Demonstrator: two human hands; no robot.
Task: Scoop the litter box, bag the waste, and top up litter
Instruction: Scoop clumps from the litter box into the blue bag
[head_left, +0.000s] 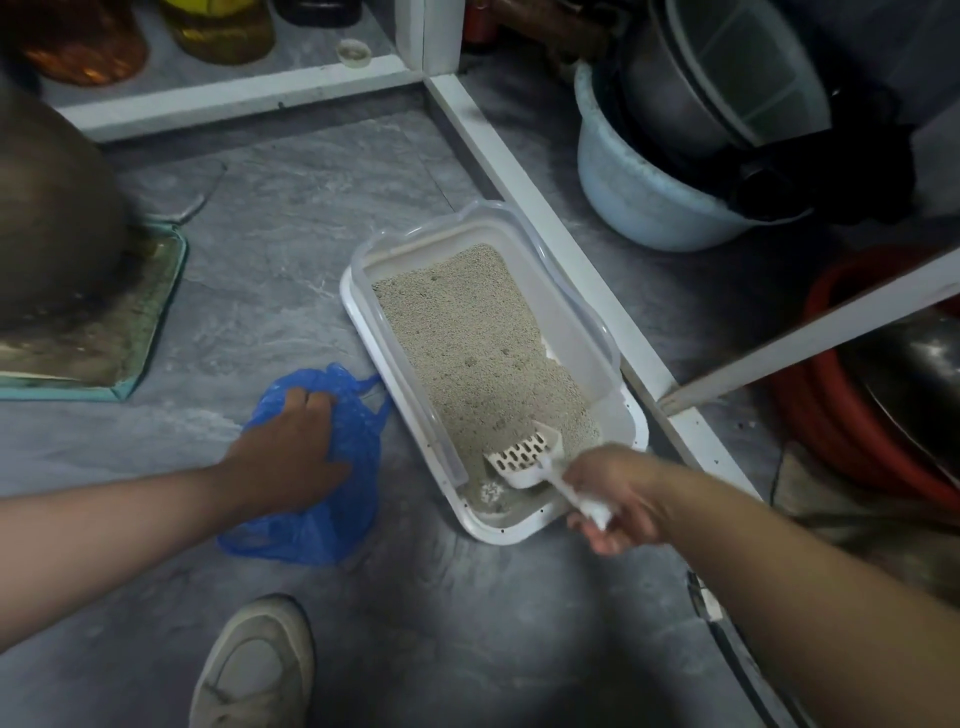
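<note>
Now slotted scoop (white plastic) meets grainy litter.

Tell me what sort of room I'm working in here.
Probably a home kitchen or utility corner: grey stone-look floor, pots stacked in a pale basin under white shelving, and a litter box on the floor.
</note>
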